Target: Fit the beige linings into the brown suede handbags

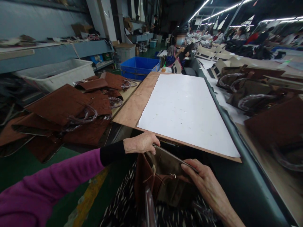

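Observation:
A brown handbag rests on my lap, its mouth facing up and its khaki lining showing. My left hand pinches the far rim of the bag at its left end. At the right end of that same rim, my right hand grips the edge between thumb and fingers. The rim runs taut and straight between both hands. A small metal clasp shows inside the opening. One plastic-wrapped handle hangs toward me. The bag's lower part is in shadow and hard to make out.
Just beyond the bag stands a wooden board covered with white paper. Brown handbags lie piled at left; more bags line the right bench. Behind are a blue bin, a white tub and a seated masked person.

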`<state>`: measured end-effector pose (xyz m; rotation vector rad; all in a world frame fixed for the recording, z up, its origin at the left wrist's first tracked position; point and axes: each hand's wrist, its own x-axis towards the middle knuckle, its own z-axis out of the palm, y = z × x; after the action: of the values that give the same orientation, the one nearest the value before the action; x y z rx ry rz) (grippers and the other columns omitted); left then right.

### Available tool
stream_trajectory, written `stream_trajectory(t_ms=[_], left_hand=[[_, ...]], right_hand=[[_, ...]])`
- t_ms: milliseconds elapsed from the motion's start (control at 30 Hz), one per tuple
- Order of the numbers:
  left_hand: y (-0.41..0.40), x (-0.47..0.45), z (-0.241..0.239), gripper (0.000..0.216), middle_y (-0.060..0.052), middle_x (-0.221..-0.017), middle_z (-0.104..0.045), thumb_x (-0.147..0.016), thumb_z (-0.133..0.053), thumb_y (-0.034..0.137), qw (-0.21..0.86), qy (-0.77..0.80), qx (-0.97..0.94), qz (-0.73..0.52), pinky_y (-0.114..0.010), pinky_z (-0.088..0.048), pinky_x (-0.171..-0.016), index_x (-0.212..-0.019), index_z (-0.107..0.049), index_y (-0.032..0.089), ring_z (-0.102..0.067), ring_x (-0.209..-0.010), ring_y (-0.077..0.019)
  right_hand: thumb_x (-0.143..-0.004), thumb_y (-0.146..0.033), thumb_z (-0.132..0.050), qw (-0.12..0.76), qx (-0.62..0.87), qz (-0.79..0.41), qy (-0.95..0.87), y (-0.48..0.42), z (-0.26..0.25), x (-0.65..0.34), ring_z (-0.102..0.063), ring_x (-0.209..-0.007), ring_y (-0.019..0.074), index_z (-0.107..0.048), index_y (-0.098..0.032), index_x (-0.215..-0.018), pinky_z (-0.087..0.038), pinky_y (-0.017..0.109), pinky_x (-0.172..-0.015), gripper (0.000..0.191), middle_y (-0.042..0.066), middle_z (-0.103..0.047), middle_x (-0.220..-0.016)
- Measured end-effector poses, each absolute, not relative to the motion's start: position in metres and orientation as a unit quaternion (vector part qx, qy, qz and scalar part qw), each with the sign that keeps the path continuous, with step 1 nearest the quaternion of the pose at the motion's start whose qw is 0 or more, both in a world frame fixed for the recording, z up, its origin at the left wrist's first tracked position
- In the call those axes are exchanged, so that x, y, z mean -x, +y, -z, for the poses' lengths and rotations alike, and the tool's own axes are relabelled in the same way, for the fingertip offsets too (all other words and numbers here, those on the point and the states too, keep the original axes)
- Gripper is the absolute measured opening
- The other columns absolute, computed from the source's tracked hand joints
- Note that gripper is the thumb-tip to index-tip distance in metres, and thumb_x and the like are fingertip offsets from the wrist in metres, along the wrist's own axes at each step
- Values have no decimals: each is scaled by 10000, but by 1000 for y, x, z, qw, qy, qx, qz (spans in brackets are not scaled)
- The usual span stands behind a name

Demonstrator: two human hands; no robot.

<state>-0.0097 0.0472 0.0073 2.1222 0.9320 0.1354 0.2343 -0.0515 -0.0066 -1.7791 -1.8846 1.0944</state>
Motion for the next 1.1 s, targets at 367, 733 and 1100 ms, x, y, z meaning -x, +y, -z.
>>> stream_trajectory(t_ms=[367, 733, 1100], left_hand=[[49, -1, -9, 148, 61, -480, -450, -592, -678, 101, 401, 415, -815, -44, -191, -256, -468, -738, -703, 113, -395, -482, -73], [48, -2, -7, 95, 65, -462, -450, -592, -670, 111, 396, 431, -809, -64, -184, -280, -485, -683, -697, 117, -407, -477, -66], [49, -2, -1, 65, 65, -450, -432, -583, -670, 113, 376, 436, -815, -69, -194, -264, -486, -647, -665, 124, -402, -481, -75]], right_hand=[[-849, -470, -402, 172, 627, -386, -654, -54, 5, -233, -535, -706, 166, -614, -221, -788, -401, 260, -614, 332, 17, -568, -777], [-847, -438, -419, 168, 637, -371, -654, -55, 3, -232, -541, -751, 173, -626, -228, -844, -405, 276, -677, 294, 16, -564, -799], [-826, -430, -450, 189, 624, -396, -647, -50, 0, -231, -552, -744, 185, -647, -201, -829, -429, 295, -688, 301, 31, -598, -804]])
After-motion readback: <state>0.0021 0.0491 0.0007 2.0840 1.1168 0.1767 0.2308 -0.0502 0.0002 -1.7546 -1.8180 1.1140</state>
